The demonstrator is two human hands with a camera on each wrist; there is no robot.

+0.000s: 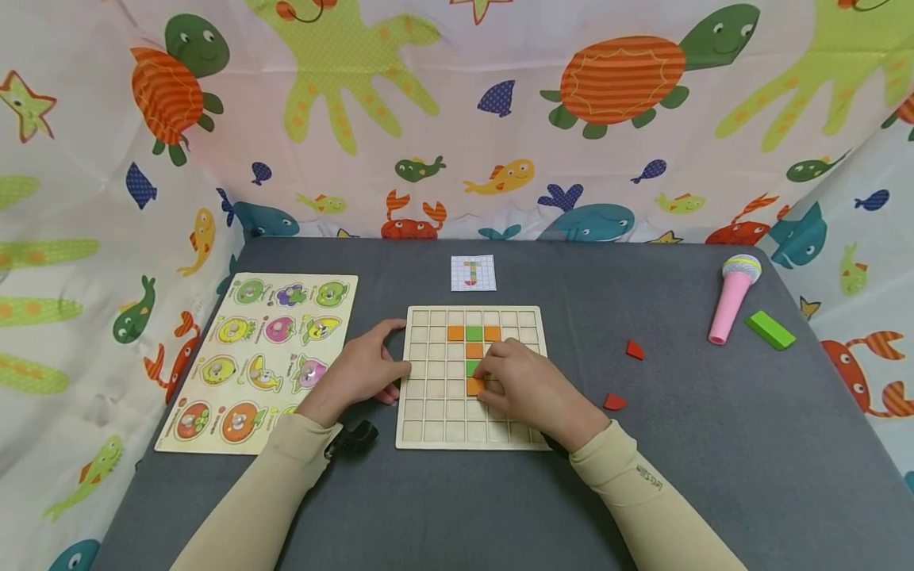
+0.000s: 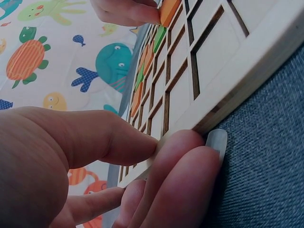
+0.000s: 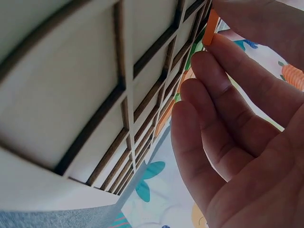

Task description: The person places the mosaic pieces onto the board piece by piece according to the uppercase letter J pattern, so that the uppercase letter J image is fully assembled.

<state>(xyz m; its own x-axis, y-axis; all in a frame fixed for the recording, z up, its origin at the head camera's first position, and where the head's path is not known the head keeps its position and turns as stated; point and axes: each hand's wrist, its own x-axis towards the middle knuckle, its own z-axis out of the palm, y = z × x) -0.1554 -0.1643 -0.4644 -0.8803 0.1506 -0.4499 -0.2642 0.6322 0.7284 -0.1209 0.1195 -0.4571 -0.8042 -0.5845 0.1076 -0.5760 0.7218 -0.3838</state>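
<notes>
A square wooden grid board (image 1: 432,434) lies on the table between the hands. My left hand (image 1: 360,369) holds its left edge, thumb and fingertips against the rim; in the left wrist view the fingers curl at the frame. Over the board's middle, my right hand (image 1: 528,388) pinches an orange square tile (image 3: 211,28) between thumb and index finger, right at a cell below a green tile (image 1: 472,368). Above that one sit another orange tile (image 1: 474,350) and a top row of orange (image 1: 455,333), green (image 1: 474,333) and orange (image 1: 493,333).
Behind the board lies a small pattern card (image 1: 485,274) showing a coloured shape. A fruit picture board (image 1: 286,281) is at left. Two red pieces (image 1: 635,350) lie to the right, with a pink toy microphone (image 1: 731,301) and a green block (image 1: 770,330) farther out.
</notes>
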